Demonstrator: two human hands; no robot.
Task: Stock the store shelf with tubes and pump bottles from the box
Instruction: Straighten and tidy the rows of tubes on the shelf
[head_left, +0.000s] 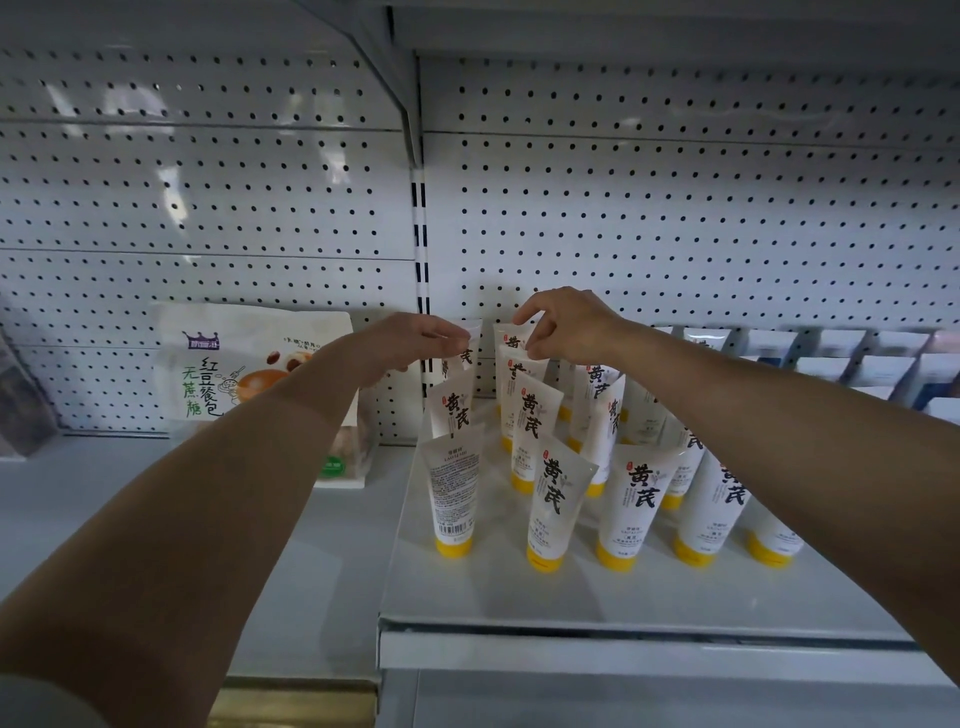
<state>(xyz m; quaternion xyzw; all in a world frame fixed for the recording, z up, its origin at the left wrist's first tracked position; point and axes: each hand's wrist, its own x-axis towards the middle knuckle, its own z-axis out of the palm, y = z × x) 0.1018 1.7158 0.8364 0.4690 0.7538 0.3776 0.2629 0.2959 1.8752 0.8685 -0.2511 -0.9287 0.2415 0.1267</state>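
both hands at the back row of tubes

white pegboard (675, 218) backs a pale metal store shelf (519, 597) where white tubes with yellow caps (621, 512) stand cap-down in rows, most showing black brush lettering, the front-left one (451, 493) showing its barcode side. left hand (415, 343) reaches to the rear-left tube (464, 353), fingers curled and pinching its crimped top edge. right hand (566, 327) pinches the top of the neighbouring rear tube (511, 345) between thumb and forefinger. a printed snack bag (244, 364) leans on the adjoining shelf to the left; small white boxes (841, 358) line the far right
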